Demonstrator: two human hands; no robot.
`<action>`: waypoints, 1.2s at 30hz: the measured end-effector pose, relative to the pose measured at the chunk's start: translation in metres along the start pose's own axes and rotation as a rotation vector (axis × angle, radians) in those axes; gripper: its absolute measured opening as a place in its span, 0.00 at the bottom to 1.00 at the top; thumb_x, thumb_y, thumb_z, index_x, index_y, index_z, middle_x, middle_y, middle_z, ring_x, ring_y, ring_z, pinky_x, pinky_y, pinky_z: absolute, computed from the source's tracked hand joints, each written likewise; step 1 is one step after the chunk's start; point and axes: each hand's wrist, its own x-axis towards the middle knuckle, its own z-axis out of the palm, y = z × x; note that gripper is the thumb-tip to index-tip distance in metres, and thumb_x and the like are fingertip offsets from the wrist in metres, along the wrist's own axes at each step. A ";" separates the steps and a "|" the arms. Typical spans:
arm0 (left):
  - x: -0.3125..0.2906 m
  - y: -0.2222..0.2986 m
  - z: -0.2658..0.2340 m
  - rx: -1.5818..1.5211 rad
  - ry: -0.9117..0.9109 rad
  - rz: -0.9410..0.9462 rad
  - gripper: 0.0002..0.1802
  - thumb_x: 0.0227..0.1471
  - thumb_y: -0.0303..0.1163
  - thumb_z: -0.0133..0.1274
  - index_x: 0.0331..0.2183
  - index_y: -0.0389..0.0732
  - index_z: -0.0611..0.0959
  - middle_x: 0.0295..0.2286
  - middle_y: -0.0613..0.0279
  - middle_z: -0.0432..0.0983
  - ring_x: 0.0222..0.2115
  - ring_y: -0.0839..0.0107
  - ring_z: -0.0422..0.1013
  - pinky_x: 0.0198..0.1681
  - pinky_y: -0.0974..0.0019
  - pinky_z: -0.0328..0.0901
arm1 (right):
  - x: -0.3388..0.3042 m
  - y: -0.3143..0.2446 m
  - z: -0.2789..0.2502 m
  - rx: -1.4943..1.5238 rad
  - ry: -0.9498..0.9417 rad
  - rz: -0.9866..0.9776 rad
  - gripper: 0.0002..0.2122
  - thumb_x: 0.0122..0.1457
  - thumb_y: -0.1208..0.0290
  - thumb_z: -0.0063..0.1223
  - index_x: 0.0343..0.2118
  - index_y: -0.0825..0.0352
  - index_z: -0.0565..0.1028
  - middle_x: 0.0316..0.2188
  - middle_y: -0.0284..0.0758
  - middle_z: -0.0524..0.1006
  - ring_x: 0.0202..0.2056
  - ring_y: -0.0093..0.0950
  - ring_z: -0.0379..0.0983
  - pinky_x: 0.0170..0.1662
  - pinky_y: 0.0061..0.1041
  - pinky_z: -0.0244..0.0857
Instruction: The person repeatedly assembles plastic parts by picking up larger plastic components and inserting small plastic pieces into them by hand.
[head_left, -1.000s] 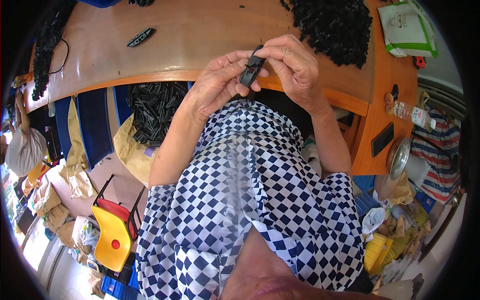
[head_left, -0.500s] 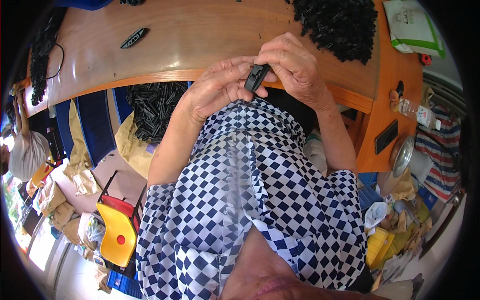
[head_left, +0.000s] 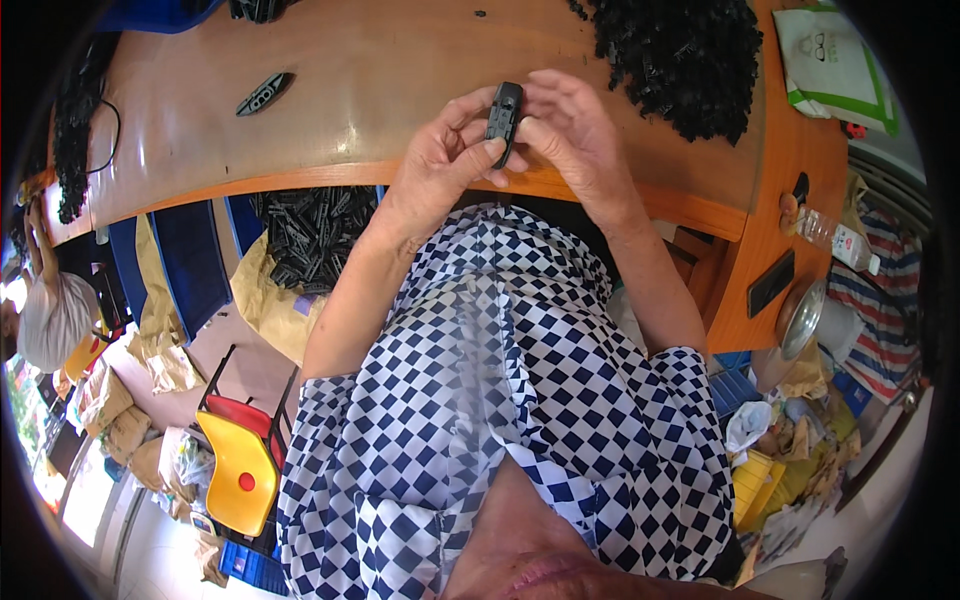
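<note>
My left hand (head_left: pixel 450 150) holds a narrow black plastic part (head_left: pixel 505 115) upright over the table's near edge, its thumb pressed across the lower end. The part is elongated with rounded ends and small raised details on its face. My right hand (head_left: pixel 580 140) is just beside it, fingers loosely curved and apart, the thumb close to the part's right edge; whether it touches cannot be made out. A similar dark, pointed part (head_left: pixel 265 94) with lighter openings lies alone on the tabletop to the left.
On the wooden table (head_left: pixel 380 90) a heap of small black pieces (head_left: pixel 680 60) lies at the far right. More black parts (head_left: pixel 305 235) fill a paper-lined container below the left edge. A bottle (head_left: pixel 835 238) and a phone (head_left: pixel 772 283) rest at right; a yellow chair (head_left: pixel 240 475) stands lower left.
The black part has been raised and turned more upright in my left hand. My right hand's fingers have loosened from its upper end and moved slightly to the right.
</note>
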 end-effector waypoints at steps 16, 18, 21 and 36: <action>0.011 0.013 0.004 0.319 -0.008 0.283 0.23 0.57 0.18 0.46 0.53 0.42 0.63 0.42 0.62 0.68 0.43 0.76 0.67 0.46 0.71 0.66 | 0.012 -0.028 0.022 0.177 -0.070 0.240 0.13 0.60 0.73 0.52 0.47 0.70 0.70 0.41 0.35 0.76 0.42 0.24 0.73 0.44 0.23 0.70; 0.013 0.024 0.000 0.423 0.083 0.292 0.14 0.55 0.22 0.52 0.42 0.43 0.68 0.35 0.68 0.70 0.37 0.78 0.67 0.40 0.72 0.65 | 0.020 -0.028 0.003 0.081 -0.123 0.211 0.13 0.59 0.72 0.53 0.46 0.69 0.72 0.42 0.35 0.75 0.44 0.26 0.72 0.47 0.27 0.69; 0.030 0.056 -0.021 0.797 0.366 0.239 0.11 0.54 0.29 0.55 0.39 0.43 0.71 0.30 0.65 0.71 0.29 0.75 0.69 0.32 0.70 0.66 | 0.042 -0.026 -0.034 -1.045 0.147 -0.357 0.12 0.50 0.69 0.61 0.38 0.65 0.77 0.41 0.32 0.72 0.45 0.32 0.66 0.48 0.34 0.60; 0.090 0.117 -0.104 2.134 0.419 0.545 0.12 0.50 0.28 0.54 0.39 0.44 0.75 0.33 0.58 0.73 0.36 0.57 0.72 0.36 0.57 0.68 | 0.077 -0.013 -0.048 -0.239 0.120 -0.096 0.06 0.58 0.70 0.56 0.36 0.64 0.74 0.28 0.29 0.75 0.29 0.21 0.71 0.31 0.20 0.61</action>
